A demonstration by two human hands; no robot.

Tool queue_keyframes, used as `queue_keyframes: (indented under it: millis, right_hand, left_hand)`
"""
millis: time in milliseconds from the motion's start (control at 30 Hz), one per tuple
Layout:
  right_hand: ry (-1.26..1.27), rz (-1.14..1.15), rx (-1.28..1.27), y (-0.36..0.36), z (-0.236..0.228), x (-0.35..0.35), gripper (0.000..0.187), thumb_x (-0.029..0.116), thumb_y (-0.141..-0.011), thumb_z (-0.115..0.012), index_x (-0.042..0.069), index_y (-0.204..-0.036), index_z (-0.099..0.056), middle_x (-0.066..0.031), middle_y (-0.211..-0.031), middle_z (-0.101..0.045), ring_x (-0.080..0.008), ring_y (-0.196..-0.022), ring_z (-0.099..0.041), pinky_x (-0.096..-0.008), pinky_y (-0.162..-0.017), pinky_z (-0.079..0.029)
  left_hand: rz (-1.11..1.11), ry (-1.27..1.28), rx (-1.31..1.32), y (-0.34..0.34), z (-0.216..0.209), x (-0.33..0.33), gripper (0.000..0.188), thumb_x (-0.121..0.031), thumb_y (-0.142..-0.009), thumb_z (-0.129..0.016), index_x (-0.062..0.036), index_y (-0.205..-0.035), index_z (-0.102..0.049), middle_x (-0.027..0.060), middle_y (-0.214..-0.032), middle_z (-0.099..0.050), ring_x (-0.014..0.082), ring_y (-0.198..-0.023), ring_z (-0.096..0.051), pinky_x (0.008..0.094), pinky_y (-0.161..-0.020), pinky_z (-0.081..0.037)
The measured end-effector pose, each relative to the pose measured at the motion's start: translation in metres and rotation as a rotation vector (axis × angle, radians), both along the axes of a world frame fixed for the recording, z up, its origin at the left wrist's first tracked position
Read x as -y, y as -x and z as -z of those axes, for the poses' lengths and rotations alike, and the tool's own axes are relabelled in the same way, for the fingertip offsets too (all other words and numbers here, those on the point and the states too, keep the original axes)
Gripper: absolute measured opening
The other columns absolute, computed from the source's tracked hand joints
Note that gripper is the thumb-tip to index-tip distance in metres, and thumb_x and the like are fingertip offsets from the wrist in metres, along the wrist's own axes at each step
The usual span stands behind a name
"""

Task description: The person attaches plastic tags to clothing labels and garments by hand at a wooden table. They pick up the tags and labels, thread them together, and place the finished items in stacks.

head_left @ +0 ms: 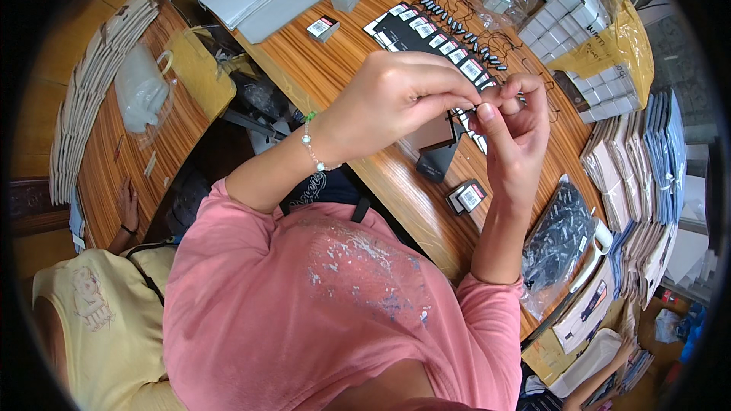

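Black card tag [436,161] slants down and leftward below our fingertips, nearer the left hand [407,95] than the right hand [519,133], both pinching what looks like thin cord [474,109].

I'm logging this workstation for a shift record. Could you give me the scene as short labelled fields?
Hands: left hand and right hand meet at the fingertips; what is between them is too small to tell
Below the hands: dark tag
Work surface: wood-patterned table
On it, beyond the hands: overlapping black tags with white labels; dark cords alongside
Right side: plastic bag of dark pieces; folded cloth stacks
Far right corner: white boxes in plastic
Left side: person in yellow shirt
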State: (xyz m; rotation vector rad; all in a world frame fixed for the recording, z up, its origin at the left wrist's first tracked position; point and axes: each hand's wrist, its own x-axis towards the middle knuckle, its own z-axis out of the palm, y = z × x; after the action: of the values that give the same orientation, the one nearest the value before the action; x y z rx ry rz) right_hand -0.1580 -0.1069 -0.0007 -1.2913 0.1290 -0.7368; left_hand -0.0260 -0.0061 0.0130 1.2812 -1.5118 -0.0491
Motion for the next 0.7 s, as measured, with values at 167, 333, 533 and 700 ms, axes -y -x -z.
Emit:
queue_keyframes:
  millis: [167,333,533,700]
  right_hand:
    - [0.011,-0.039,-0.025,0.0031,-0.0035,0.0017,0.025,-0.001,-0.08,-0.056,0.005,-0.094,-0.036,-0.0051,-0.074,-0.055,-0.009,-0.064,-0.051,-0.0195,-0.056,-0.04]
    - [-0.014,-0.073,0.025,0.0045,-0.0026,0.004,0.025,-0.001,-0.08,-0.056,0.005,-0.094,-0.037,-0.0061,-0.075,-0.055,-0.0097,-0.065,-0.052,-0.0199,-0.057,-0.041]
    - [0.014,-0.087,0.065,0.0057,-0.0018,0.0049,0.023,-0.001,-0.08,-0.056,0.004,-0.094,-0.038,-0.0077,-0.078,-0.056,-0.0104,-0.066,-0.053,-0.0208,-0.059,-0.042]
    - [0.016,-0.118,0.109,0.0075,0.0005,0.0095,0.022,0.0,-0.079,-0.058,0.002,-0.094,-0.042,-0.0092,-0.083,-0.056,-0.0126,-0.072,-0.056,-0.0228,-0.063,-0.046]
  left_hand:
    - [0.157,-0.138,-0.298,-0.006,-0.0077,-0.0025,0.009,-0.004,-0.075,-0.061,0.0004,-0.084,-0.063,0.0072,-0.08,-0.063,0.0146,-0.076,-0.06,0.0257,-0.07,-0.047]
    - [0.217,-0.165,-0.463,-0.0059,-0.0014,-0.0033,0.014,-0.007,-0.081,-0.057,0.0006,-0.092,-0.06,0.0072,-0.086,-0.062,0.0137,-0.083,-0.058,0.026,-0.076,-0.046]
    - [0.181,-0.193,-0.374,-0.0005,-0.0044,-0.005,0.009,-0.005,-0.078,-0.059,0.0006,-0.085,-0.062,0.0059,-0.083,-0.063,0.0128,-0.08,-0.058,0.025,-0.073,-0.045]
    - [0.234,-0.147,-0.418,-0.0009,-0.0023,-0.0038,0.012,-0.004,-0.076,-0.062,-0.0005,-0.087,-0.062,0.0074,-0.085,-0.061,0.0146,-0.082,-0.057,0.0258,-0.075,-0.045]
